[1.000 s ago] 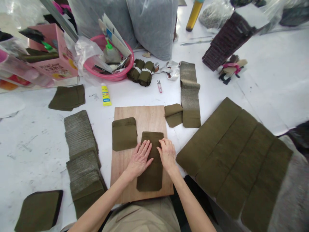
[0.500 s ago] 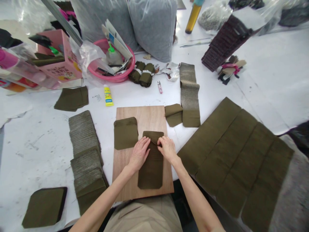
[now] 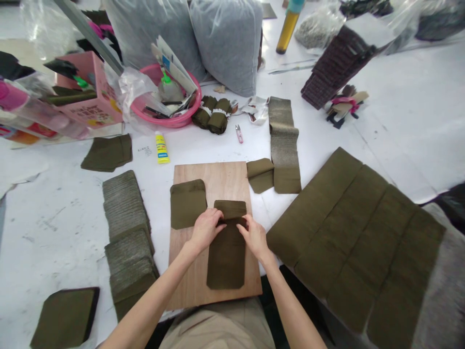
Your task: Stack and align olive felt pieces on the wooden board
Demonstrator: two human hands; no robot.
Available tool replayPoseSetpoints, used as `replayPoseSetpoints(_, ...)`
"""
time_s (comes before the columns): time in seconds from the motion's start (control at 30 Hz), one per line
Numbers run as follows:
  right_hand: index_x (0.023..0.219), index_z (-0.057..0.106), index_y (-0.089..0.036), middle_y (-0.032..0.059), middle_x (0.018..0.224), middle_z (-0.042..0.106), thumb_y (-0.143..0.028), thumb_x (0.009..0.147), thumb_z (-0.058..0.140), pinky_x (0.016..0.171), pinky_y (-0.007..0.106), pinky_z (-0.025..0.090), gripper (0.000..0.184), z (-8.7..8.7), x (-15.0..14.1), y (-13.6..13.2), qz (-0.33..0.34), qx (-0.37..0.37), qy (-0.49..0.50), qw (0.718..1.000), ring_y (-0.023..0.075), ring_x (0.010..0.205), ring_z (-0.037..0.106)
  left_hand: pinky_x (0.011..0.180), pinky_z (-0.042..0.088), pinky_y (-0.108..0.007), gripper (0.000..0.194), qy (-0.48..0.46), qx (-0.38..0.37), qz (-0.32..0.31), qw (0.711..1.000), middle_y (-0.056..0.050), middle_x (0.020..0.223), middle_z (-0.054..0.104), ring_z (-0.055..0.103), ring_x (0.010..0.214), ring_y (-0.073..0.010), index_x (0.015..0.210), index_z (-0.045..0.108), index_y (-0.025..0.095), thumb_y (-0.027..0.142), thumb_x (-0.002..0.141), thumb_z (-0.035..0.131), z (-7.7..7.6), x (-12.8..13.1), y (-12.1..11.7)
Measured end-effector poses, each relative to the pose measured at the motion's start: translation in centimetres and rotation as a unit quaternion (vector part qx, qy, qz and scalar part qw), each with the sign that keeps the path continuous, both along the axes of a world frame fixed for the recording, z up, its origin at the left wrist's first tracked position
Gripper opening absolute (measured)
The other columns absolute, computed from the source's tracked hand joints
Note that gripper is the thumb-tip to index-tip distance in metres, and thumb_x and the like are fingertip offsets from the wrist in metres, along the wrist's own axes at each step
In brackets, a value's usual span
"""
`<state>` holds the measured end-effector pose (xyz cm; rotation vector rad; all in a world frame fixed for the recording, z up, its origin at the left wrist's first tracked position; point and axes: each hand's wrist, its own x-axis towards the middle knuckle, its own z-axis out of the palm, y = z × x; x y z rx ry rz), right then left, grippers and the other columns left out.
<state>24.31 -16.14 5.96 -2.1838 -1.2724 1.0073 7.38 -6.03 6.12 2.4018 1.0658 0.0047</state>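
A long olive fabric piece (image 3: pixel 227 257) lies lengthwise on a wooden board (image 3: pixel 225 180). Its far end is turned back toward me as a flap (image 3: pixel 231 209). My left hand (image 3: pixel 205 229) pinches the fold's left side with curled fingers. My right hand (image 3: pixel 254 234) holds the right side of the same fold. A second, shorter olive fabric piece (image 3: pixel 188 202) rests on the board to the left of my hands.
Stacks of olive fabric sit at left (image 3: pixel 125 228) and in rows at right (image 3: pixel 356 232). A yellow glue tube (image 3: pixel 160 147), small snips (image 3: pixel 239 133), a pink basin (image 3: pixel 165 99), a pink box (image 3: pixel 95 92) and grey bags (image 3: pixel 225 39) stand beyond the board on the white table (image 3: pixel 399 126).
My hands went from lying flat on the long piece to gripping its far end and folding it back toward me into a flap.
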Motion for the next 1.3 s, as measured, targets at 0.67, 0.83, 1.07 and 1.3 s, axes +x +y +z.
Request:
replayPoseSetpoints(0.67, 0.080, 0.047, -0.022, -0.0010, 0.072, 0.063, -0.020, 0.075, 0.057, 0.059, 0.025, 0.043, 0.011, -0.6, -2.7, -3.6, -0.104, -0.021, 0.099, 0.989, 0.0167, 0.066, 0.061, 0.062, 0.046, -0.026, 0.027, -0.019, -0.305, 0.174, 0.936, -0.004, 0.081, 0.071, 0.064, 0.071, -0.0195, 0.093, 0.068, 0.019, 0.039, 0.076, 0.063, 0.2, -3.8, -3.9)
replayPoseSetpoints(0.83, 0.081, 0.046, -0.022, -0.0023, 0.068, 0.060, -0.020, 0.075, 0.057, 0.057, 0.024, 0.042, 0.012, -0.9, -3.1, -3.7, -0.107, -0.022, 0.079, 0.991, 0.0160, 0.062, 0.059, 0.062, 0.048, -0.027, 0.030, -0.007, -0.319, 0.215, 0.923, -0.005, 0.076, 0.071, 0.065, 0.072, -0.0208, 0.092, 0.069, 0.016, 0.040, 0.080, 0.057, -0.2, -3.8, -5.2)
replayPoseSetpoints(1.07, 0.099, 0.047, -0.020, 0.0022, 0.082, 0.064, -0.017, 0.078, 0.055, 0.063, 0.027, 0.045, 0.023, -0.2, -3.3, -3.8, -0.091, -0.008, 0.046, 0.995, 0.0191, 0.074, 0.063, 0.061, 0.047, -0.026, 0.032, -0.026, -0.321, 0.210, 0.923, -0.005, 0.079, 0.071, 0.065, 0.069, -0.0194, 0.094, 0.068, 0.016, 0.042, 0.083, 0.052, -0.6, -3.9, -5.6)
replayPoseSetpoints(1.3, 0.117, 0.043, -0.018, 0.0089, 0.097, 0.067, -0.017, 0.081, 0.055, 0.069, 0.031, 0.050, 0.039, 0.4, -3.8, -3.6, -0.077, -0.034, -0.019, 0.996, 0.0235, 0.083, 0.067, 0.056, 0.042, -0.025, 0.030, 0.006, -0.290, 0.214, 0.933, -0.003, 0.069, 0.067, 0.062, 0.062, -0.0176, 0.089, 0.067, 0.016, 0.042, 0.083, 0.053, -1.3, -4.2, -5.8)
